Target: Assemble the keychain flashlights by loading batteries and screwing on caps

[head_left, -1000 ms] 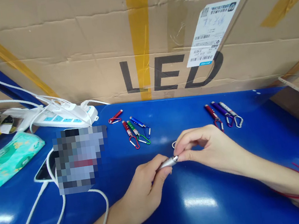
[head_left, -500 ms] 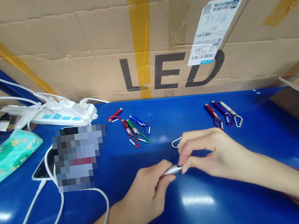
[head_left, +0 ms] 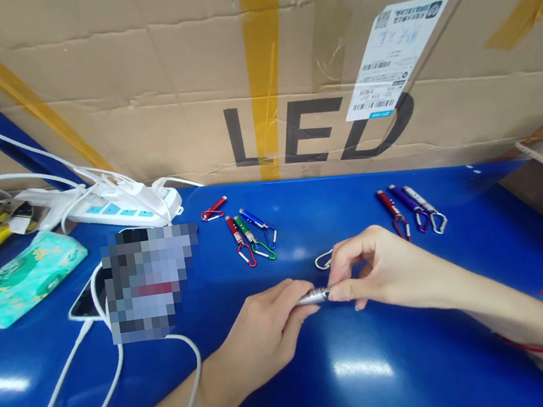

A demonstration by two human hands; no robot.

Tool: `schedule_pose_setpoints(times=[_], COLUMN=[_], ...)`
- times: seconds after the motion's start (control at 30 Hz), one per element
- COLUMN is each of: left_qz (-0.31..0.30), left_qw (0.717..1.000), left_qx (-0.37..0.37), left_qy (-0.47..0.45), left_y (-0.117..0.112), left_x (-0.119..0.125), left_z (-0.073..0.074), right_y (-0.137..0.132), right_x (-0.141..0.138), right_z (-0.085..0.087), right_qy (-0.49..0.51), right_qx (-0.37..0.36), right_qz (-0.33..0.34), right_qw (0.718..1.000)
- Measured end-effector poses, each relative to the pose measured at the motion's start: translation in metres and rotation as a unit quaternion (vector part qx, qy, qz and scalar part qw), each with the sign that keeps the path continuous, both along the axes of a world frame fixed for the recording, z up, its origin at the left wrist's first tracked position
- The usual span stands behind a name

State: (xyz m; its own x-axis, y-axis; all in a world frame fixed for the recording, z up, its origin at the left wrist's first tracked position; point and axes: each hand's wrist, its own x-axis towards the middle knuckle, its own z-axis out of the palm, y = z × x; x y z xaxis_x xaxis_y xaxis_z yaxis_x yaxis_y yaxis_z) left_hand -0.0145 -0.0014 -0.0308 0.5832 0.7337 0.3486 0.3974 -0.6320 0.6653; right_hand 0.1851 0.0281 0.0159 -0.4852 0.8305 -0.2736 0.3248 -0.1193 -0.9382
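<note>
My left hand (head_left: 270,318) is closed around one end of a silver keychain flashlight (head_left: 313,296), thumb and forefinger pressing on its tube. At the tube's other end, by a dark ring, the thumb and fingers of my right hand (head_left: 385,275) pinch it. A silver carabiner clip (head_left: 318,262) sticks out behind my right fingers; how it joins the tube is hidden. Beyond my hands lie red (head_left: 235,230), green (head_left: 245,229) and blue (head_left: 252,218) keychain flashlights, with another red one (head_left: 215,209) behind. To the right rest red (head_left: 390,206), purple (head_left: 405,200) and silver (head_left: 418,197) ones.
A white power strip (head_left: 124,214) with cables, a pixelated phone-like device (head_left: 151,281) and a green tissue pack (head_left: 23,275) occupy the left. One white cable (head_left: 198,369) crosses my left forearm. A large cardboard box (head_left: 173,76) marked LED stands behind the blue table (head_left: 476,363).
My right hand has turned a little at the flashlight's end, its fingers shifting position. The flashlight lies more level. The whole view has drifted slightly.
</note>
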Motion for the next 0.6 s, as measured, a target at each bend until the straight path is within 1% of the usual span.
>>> schedule_pose_setpoints(times=[0.13, 0.23, 0.3, 0.37, 0.53, 0.6], left_qz=[-0.008, 0.000, 0.012, 0.021, 0.047, 0.052], left_qw=[1.000, 0.999, 0.997, 0.994, 0.976, 0.970], left_qx=[-0.003, 0.044, 0.082, 0.108, 0.203, 0.224], left_qy=[-0.005, -0.010, -0.001, 0.018, 0.067, 0.079], left_y=[0.000, -0.002, -0.003, -0.004, -0.003, -0.003], left_x=[0.001, 0.002, 0.003, 0.002, 0.001, 0.000], left_z=[0.000, -0.004, -0.007, -0.008, -0.007, -0.005], right_y=[0.000, -0.003, -0.006, -0.008, -0.008, -0.007], right_x=[0.002, 0.000, -0.003, -0.005, -0.010, -0.011], right_z=[-0.001, -0.004, -0.008, -0.012, -0.021, -0.022], right_qy=[-0.020, -0.014, -0.001, 0.017, 0.047, 0.054], right_qx=[0.025, 0.041, 0.040, 0.014, -0.093, -0.135], right_qz=[-0.002, -0.012, -0.022, -0.031, -0.047, -0.050], right_qw=[0.999, 0.999, 0.999, 0.999, 0.993, 0.988])
